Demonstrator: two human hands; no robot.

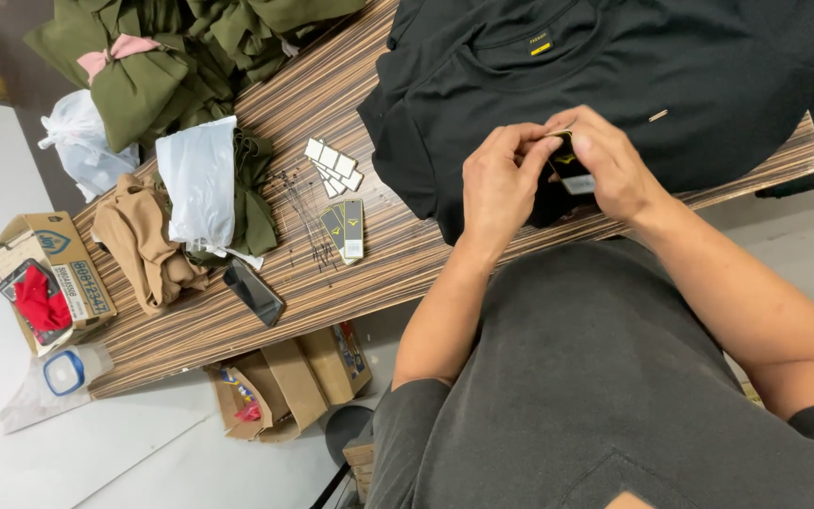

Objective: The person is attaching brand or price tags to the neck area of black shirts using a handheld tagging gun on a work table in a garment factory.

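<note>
Both hands meet over the near edge of the striped wooden worktop (398, 259), at about 1 o'clock in the view. The left hand (499, 184) and right hand (614, 165) are together, fingertips pinched on a small black hang tag (569, 162) held between them. Just beyond them, toward 12 o'clock, lies a black T-shirt (633, 75). Toward 9 o'clock lie a stack of black tags (346, 229), a fan of white tags (333, 166) and a dark phone (253, 291). Olive garments (143, 85) pile at 10 o'clock.

Striped wooden table (398, 269) carries black shirts (614, 85), olive garments (171, 66), a phone (253, 291) (perhaps pins beside).
</note>
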